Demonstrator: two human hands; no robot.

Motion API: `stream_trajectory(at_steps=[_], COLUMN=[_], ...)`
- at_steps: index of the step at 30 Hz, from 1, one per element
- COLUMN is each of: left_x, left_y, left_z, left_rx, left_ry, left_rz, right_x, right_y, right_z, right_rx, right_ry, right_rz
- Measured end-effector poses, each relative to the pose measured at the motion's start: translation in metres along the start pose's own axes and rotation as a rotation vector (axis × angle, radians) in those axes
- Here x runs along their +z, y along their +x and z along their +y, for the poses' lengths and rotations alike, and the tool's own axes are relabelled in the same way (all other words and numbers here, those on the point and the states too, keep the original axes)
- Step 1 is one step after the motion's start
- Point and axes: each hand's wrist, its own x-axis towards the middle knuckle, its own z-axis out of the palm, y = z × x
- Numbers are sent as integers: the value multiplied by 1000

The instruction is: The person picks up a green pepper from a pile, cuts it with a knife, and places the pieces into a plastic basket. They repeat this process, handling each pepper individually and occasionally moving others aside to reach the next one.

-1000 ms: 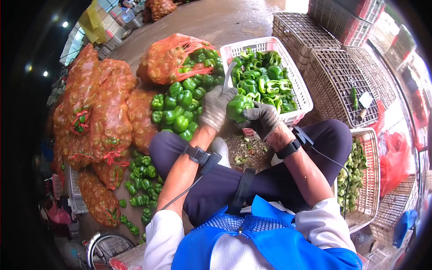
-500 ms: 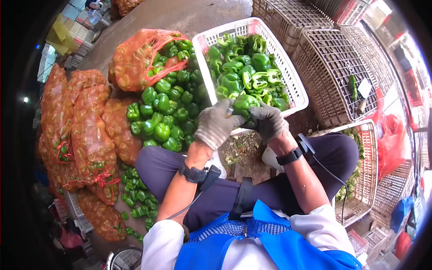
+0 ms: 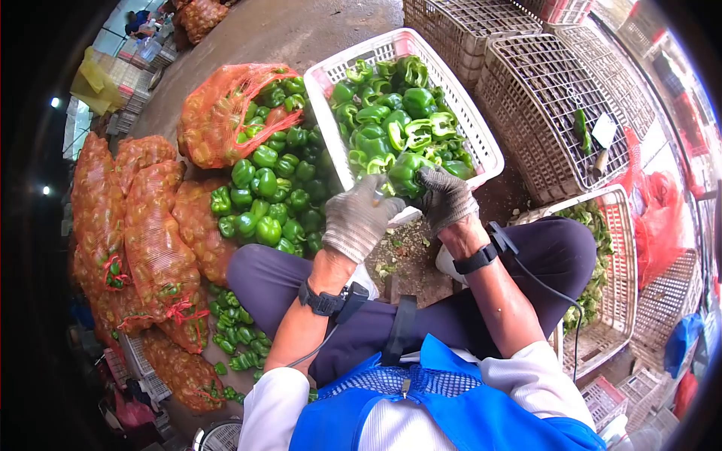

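Observation:
Gloved in grey, my left hand (image 3: 359, 218) is closed around the handle of a small knife (image 3: 378, 197), whose thin blade is hard to make out beside the pepper. My right hand (image 3: 449, 199), also in a grey glove, grips a whole-looking green pepper (image 3: 405, 175) over the near edge of a white crate (image 3: 487, 154). Cut and hollowed green peppers (image 3: 418, 134) fill much of that crate. Left of it, whole green peppers (image 3: 268, 231) lie in a heap, partly spilling from an open orange net bag (image 3: 210, 120).
Full net bags (image 3: 154, 233) stand at the left. Stacked plastic crates (image 3: 526, 113) rise at the right, with a long green pepper on top. Another crate (image 3: 628, 263) by my right knee holds green scraps. Smaller peppers (image 3: 237, 331) lie near my left thigh.
The view has shifted slightly, so the crate appears farther left. The held pepper has turned in my right hand, and my left hand has drawn slightly away from it.

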Motion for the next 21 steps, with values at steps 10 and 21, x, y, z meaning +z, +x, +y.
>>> stream_trajectory(at_steps=[10,21], left_x=[20,30], left_y=[-9,15], left_z=[-5,11], left_rx=[-58,-132], left_ry=[327,402], left_rz=[-175,-383], right_x=[1,-36], right_y=[2,18], right_z=[9,19], right_rx=[-20,-7], right_ry=[12,-105], right_rz=[33,225])
